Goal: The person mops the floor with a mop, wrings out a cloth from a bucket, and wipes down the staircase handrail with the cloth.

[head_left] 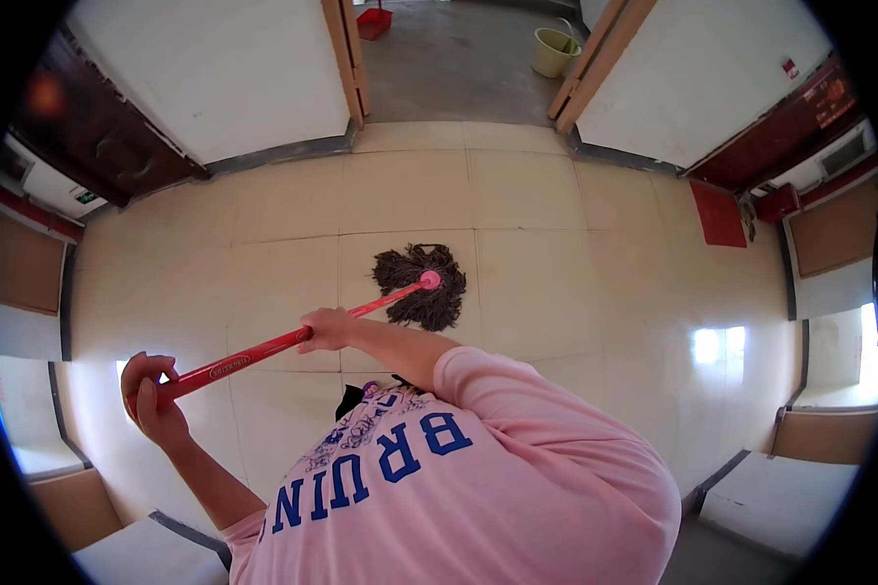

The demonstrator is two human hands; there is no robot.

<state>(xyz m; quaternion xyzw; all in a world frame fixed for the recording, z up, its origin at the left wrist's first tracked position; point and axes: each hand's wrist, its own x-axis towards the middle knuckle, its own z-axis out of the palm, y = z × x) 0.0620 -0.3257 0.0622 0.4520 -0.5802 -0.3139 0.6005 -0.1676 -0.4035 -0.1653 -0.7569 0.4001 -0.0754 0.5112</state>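
Note:
A mop with a red handle [232, 366] slants across the view, and its dark string head [421, 302] lies spread on the tiled floor [532, 268]. A pink round joint [430, 280] links handle and strings. My left hand [154, 398] is curled around the handle's upper end, at the left. Farther down the handle, my right hand [328, 330] is closed around it, with the forearm reaching across in front of the pink shirt [517, 458]. Both hands are off the floor; the mop strings touch it.
Ahead, a doorway with a wooden frame [610, 58] opens onto a grey floor with a pale yellow bucket [550, 60] and a red dustpan [373, 23]. Dark doors [98, 136] stand at both sides. A red mat [718, 214] lies at the right.

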